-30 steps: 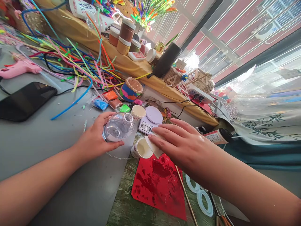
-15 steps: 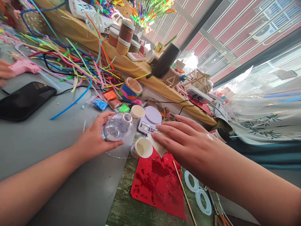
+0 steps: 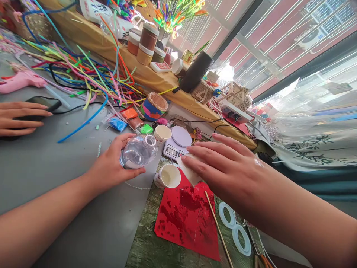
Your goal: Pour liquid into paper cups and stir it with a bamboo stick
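Observation:
My left hand (image 3: 111, 163) is wrapped round a clear bottle (image 3: 138, 152) with an uncapped mouth, tilted slightly to the right. The bottle is above the grey table, near two paper cups. One paper cup (image 3: 167, 176) stands by the red sheet; another cup (image 3: 162, 134) is behind it. My right hand (image 3: 220, 160) reaches in from the right, holding a piece of white tissue (image 3: 190, 172) under its fingers; its thumb is hidden. Just beyond those fingertips sits a small kitchen scale (image 3: 178, 141). Below lies the red sheet (image 3: 184, 223) with wet-looking dark blotches.
Another person's hand (image 3: 22, 117) rests on a black phone (image 3: 41, 104) at left, near a pink glue gun (image 3: 22, 81). Pipe cleaners (image 3: 92, 78) are heaped behind. A wooden stick (image 3: 217, 227) and pale ring moulds (image 3: 241, 239) lie at right. Jars (image 3: 147, 41) line the cloth-covered ledge.
My right hand has shifted slightly to the right with the tissue. The other person's hand has left the glue gun and lies over the phone. My left hand and the bottle are nearly still.

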Action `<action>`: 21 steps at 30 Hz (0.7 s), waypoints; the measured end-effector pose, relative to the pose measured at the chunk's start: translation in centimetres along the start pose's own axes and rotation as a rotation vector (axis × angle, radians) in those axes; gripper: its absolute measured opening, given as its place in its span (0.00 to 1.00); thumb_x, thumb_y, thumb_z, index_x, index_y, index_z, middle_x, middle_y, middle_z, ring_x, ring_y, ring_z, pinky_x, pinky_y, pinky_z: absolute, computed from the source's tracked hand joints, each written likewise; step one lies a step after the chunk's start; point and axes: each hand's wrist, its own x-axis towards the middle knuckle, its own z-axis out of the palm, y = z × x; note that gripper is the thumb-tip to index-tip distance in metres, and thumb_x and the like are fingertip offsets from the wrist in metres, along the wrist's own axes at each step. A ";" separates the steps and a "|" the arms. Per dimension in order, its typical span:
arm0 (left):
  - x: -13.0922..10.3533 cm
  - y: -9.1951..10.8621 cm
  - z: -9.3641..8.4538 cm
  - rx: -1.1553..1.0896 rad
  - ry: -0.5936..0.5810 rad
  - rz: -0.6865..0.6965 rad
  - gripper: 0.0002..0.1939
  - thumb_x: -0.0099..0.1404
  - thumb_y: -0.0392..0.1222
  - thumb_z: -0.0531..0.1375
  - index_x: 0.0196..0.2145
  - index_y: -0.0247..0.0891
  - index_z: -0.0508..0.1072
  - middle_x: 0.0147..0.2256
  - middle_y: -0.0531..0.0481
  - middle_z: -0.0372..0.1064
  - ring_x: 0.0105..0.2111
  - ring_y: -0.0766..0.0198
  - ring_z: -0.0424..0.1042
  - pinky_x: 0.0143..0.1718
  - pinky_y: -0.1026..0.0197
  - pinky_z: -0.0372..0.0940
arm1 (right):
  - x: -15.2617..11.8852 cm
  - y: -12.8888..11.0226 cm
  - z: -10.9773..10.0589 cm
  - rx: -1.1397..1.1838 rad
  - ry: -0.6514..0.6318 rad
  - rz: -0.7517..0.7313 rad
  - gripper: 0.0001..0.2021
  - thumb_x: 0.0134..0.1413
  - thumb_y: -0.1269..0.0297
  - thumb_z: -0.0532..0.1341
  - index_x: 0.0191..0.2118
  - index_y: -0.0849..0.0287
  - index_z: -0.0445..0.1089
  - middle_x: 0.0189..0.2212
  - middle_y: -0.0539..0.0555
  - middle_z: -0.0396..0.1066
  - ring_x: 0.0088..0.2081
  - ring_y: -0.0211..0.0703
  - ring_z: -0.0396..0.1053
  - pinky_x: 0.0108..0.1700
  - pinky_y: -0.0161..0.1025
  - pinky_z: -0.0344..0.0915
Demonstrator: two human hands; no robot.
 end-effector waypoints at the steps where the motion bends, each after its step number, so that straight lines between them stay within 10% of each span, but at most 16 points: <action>1: 0.0 0.0 0.0 -0.008 -0.011 -0.003 0.51 0.54 0.63 0.79 0.70 0.55 0.64 0.64 0.43 0.78 0.65 0.39 0.79 0.64 0.36 0.77 | -0.1 0.1 0.0 0.000 0.014 0.006 0.28 0.67 0.77 0.62 0.69 0.55 0.73 0.64 0.62 0.80 0.67 0.62 0.74 0.76 0.70 0.64; 21: 0.2 0.2 -0.1 -0.034 -0.053 -0.045 0.52 0.53 0.64 0.78 0.69 0.55 0.62 0.65 0.43 0.77 0.66 0.39 0.78 0.63 0.37 0.75 | -0.6 0.3 -3.1 -0.048 -0.060 0.021 0.25 0.74 0.74 0.60 0.73 0.57 0.69 0.70 0.62 0.76 0.71 0.63 0.72 0.78 0.70 0.62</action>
